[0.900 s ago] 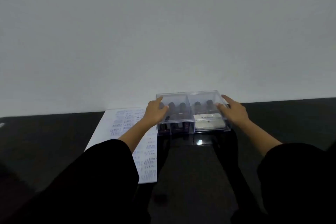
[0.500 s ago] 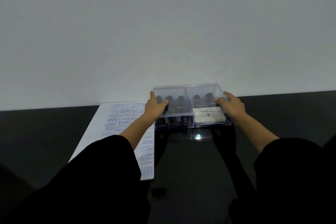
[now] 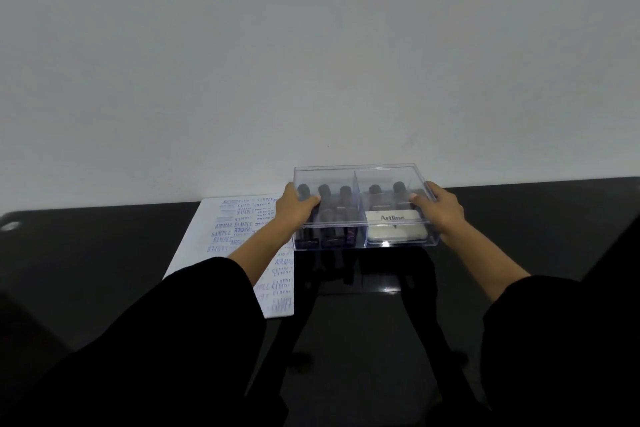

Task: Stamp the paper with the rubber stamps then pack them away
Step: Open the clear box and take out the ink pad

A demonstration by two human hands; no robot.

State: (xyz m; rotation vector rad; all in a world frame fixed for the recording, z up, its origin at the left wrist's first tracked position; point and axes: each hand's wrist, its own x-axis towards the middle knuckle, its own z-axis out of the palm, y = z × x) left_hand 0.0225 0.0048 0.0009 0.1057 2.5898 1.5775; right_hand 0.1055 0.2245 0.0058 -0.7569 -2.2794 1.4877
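Note:
A clear plastic box (image 3: 381,170) with its lid on stands on the black table near the wall. Inside, several dark rubber stamps (image 3: 334,215) fill the left compartment and the back of the right one. A white ink pad (image 3: 393,225) marked Artline lies at the front right. My left hand (image 3: 294,210) grips the box's left side, thumb on the lid. My right hand (image 3: 441,211) grips the right side the same way. To the left of the box lies the white paper (image 3: 204,236), covered with blue stamp prints.
The glossy black table (image 3: 536,225) runs to a plain white wall (image 3: 311,62) right behind the box. My black sleeves fill the lower part of the view. A small bright spot (image 3: 10,226) shows at the table's far left edge.
Both hands stay on the box's sides. The box and paper sit a little higher and further left in view, mostly from head movement.

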